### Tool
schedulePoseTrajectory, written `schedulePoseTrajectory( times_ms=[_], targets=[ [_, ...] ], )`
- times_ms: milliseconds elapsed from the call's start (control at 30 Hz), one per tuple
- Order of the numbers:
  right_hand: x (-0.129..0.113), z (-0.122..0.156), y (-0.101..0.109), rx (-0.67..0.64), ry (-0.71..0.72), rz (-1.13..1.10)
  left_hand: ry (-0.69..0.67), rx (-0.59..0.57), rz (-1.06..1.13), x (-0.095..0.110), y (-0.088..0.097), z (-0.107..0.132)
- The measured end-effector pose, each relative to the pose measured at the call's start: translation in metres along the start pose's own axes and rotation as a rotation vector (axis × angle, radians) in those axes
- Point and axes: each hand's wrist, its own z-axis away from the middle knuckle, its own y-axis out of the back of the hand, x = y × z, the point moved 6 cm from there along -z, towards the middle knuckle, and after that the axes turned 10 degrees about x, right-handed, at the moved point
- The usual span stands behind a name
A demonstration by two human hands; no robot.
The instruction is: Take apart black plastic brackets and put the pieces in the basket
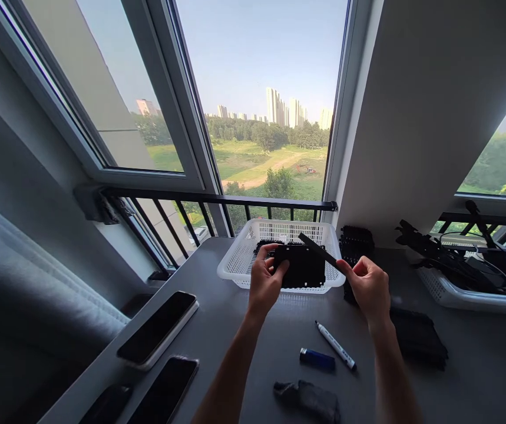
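Steadily, a person's two hands work over a surface (253, 338) beside a tall window (261, 65), a flat black panel (303, 268) raised between them at the near side of a white perforated basket (231, 266). The left hand (267, 280) grips the panel by its left edge — thumb laid across the near face, fingers curled around behind — so that most of the panel extends to the right of that hand. The right hand (370, 285) pinches the lower end of a narrow black strip (318, 250) between thumb and fingers, to the right of the panel. The strip slants up and leftward from that grip, its length passing across the panel's upper right corner; whether the two pieces touch cannot be told from this angle. Behind the panel, more black parts (261, 247) show in the basket, partly hidden by the left hand. Nearer the person, between the forearms, lie a white marker (336, 345), a blue cylindrical object (317, 360) and a crumpled dark cloth (308, 401). Two phones — one farther off (158, 327), one nearer (164, 391) — lie left of the left forearm, while a second basket (445, 292), heaped with black pieces and cables, stands at far right.
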Motion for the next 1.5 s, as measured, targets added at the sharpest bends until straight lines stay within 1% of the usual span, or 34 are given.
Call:
schedulePoseTrajectory(
  times_ms=[67, 133, 200, 267, 367, 433, 567, 667, 767, 867, 933, 1033, 1133, 1200, 1267, 1367, 1500],
  targets=[
    [0.006, -0.005, 0.007, 0.056, -0.005, 0.031, -0.002, 0.007, -0.007, -0.001, 0.001, -0.002],
    [0.008, -0.006, 0.011, 0.076, -0.005, 0.028, -0.001, 0.002, -0.014, -0.003, 0.000, -0.003],
    [0.003, -0.002, 0.008, 0.039, 0.001, -0.003, -0.003, -0.007, -0.037, -0.004, -0.001, -0.002],
    [-0.008, 0.005, 0.000, -0.034, 0.011, -0.026, -0.012, -0.019, -0.063, -0.004, -0.004, 0.000],
    [-0.023, 0.016, -0.014, -0.134, 0.024, -0.007, -0.052, -0.035, -0.092, -0.001, -0.007, 0.003],
    [-0.025, 0.018, -0.017, -0.156, 0.023, 0.024, -0.075, -0.035, -0.102, 0.000, -0.007, 0.003],
    [-0.012, 0.008, -0.007, -0.101, -0.011, 0.071, -0.044, -0.022, -0.089, -0.003, -0.004, 0.001],
    [-0.006, 0.004, 0.000, -0.063, -0.021, 0.049, -0.022, -0.028, -0.072, -0.006, -0.004, 0.000],
    [-0.017, 0.011, -0.005, -0.097, 0.008, 0.000, -0.041, -0.053, -0.081, -0.007, -0.010, 0.004],
    [-0.030, 0.019, -0.014, -0.137, 0.036, 0.025, -0.074, -0.088, -0.089, -0.006, -0.016, 0.009],
    [-0.030, 0.020, -0.016, -0.147, 0.029, 0.052, -0.078, -0.090, -0.091, -0.005, -0.016, 0.010],
    [-0.016, 0.012, -0.011, -0.119, -0.010, 0.051, -0.059, -0.048, -0.096, -0.004, -0.010, 0.006],
    [0.000, 0.000, 0.002, -0.020, -0.045, 0.028, -0.033, -0.013, -0.079, -0.003, -0.003, 0.000],
    [0.005, -0.003, 0.007, 0.031, -0.082, -0.021, -0.030, -0.015, -0.068, -0.004, -0.003, -0.001],
    [0.001, -0.002, 0.006, 0.024, -0.113, -0.087, -0.037, -0.041, -0.075, -0.004, -0.006, 0.001],
    [-0.012, 0.005, -0.003, -0.028, -0.134, -0.184, -0.057, -0.099, -0.108, -0.005, -0.016, 0.011],
    [-0.023, 0.013, -0.011, 0.000, -0.137, -0.235, -0.084, -0.156, -0.149, -0.004, -0.028, 0.023]
  ],
)
